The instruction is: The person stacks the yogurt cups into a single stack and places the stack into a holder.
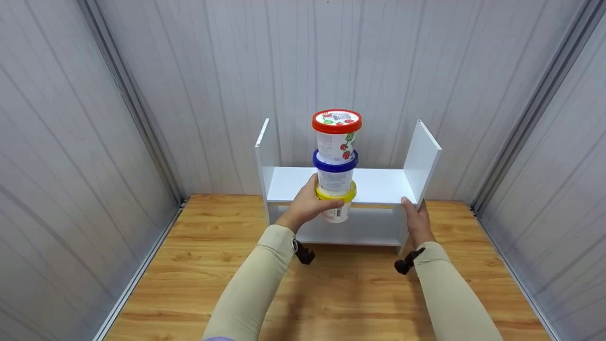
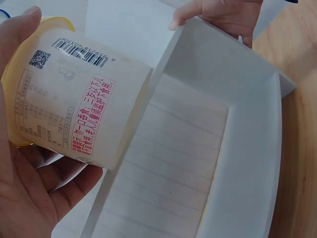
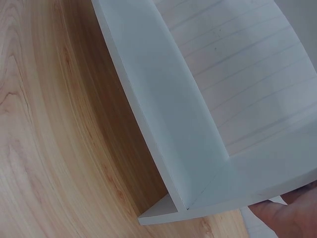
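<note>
Three white tubs are stacked in one column in the head view: a red-lidded tub with cherry pictures on top, a blue-lidded tub in the middle, a yellow-lidded tub at the bottom. My left hand grips the bottom tub around its lid and side, thumb across the front. In the left wrist view that tub shows a barcode and red print, its base overlapping the shelf edge. My right hand holds the right side panel of a small white shelf unit, thumb near the upper board's front corner.
The shelf unit has two boards between upright side panels, the left panel rising beside the stack. It stands on a wood-grain surface. Pale panelled walls enclose the back and both sides.
</note>
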The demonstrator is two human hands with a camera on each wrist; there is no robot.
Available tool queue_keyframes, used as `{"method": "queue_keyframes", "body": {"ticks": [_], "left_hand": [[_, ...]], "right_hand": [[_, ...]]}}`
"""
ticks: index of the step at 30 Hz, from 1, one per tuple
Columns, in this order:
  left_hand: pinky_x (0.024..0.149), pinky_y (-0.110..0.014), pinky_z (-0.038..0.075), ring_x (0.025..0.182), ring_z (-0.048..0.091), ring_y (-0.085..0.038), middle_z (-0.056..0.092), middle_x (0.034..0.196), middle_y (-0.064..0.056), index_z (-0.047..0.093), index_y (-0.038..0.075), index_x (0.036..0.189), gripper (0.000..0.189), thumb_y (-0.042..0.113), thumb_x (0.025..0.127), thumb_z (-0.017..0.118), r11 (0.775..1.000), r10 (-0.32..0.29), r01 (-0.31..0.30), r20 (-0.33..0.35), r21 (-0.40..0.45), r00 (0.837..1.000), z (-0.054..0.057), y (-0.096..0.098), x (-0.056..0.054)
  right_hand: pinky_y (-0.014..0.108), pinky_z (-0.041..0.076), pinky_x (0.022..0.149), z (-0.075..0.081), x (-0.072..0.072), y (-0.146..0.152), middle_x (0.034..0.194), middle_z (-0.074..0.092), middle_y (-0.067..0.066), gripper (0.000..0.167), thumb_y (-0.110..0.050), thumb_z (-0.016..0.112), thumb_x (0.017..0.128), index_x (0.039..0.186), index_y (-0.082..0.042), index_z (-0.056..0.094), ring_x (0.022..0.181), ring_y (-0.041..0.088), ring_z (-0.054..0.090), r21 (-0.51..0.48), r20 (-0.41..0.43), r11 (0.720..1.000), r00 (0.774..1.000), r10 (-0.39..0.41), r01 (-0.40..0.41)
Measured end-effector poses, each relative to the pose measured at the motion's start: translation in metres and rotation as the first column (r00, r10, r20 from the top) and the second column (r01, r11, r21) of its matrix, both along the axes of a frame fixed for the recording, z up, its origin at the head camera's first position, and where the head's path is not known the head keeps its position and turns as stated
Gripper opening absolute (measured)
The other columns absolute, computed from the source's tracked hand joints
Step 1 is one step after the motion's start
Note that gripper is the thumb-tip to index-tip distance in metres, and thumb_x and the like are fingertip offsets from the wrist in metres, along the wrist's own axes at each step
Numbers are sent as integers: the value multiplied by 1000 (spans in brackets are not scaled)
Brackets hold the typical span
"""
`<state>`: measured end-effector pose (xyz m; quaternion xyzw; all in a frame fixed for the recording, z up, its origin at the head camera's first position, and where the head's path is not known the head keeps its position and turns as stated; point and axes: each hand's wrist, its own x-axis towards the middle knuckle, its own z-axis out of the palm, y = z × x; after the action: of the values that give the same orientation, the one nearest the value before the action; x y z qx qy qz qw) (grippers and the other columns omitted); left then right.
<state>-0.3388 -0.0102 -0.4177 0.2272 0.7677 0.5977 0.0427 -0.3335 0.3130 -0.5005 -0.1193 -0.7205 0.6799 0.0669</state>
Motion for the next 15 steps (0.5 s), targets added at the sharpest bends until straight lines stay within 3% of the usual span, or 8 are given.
{"method": "queue_keyframes", "body": {"ticks": [9, 15], "left_hand": [[109, -53, 43, 120, 58, -16, 61, 130, 11, 44, 31, 142, 85, 45, 72, 90, 1000, 6, -6, -4, 22, 1000, 9, -3, -6], [109, -53, 43, 120, 58, -16, 61, 130, 11, 43, 31, 142, 86, 43, 72, 90, 1000, 0, 1, -10, 22, 1000, 16, -3, -10]], "right_hand": [[52, 11, 124, 2, 5, -5, 170, 5, 8, 92, -58, 53, 97, 164, -29, -4, 154, 30, 10, 10, -5, 1000, 1000, 4, -4], [54, 12, 124, -4, 1, -3, 170, 6, 8, 95, -64, 53, 95, 164, -31, -3, 153, 31, 12, 34, 1, 999, 1000, -11, 11]]}}
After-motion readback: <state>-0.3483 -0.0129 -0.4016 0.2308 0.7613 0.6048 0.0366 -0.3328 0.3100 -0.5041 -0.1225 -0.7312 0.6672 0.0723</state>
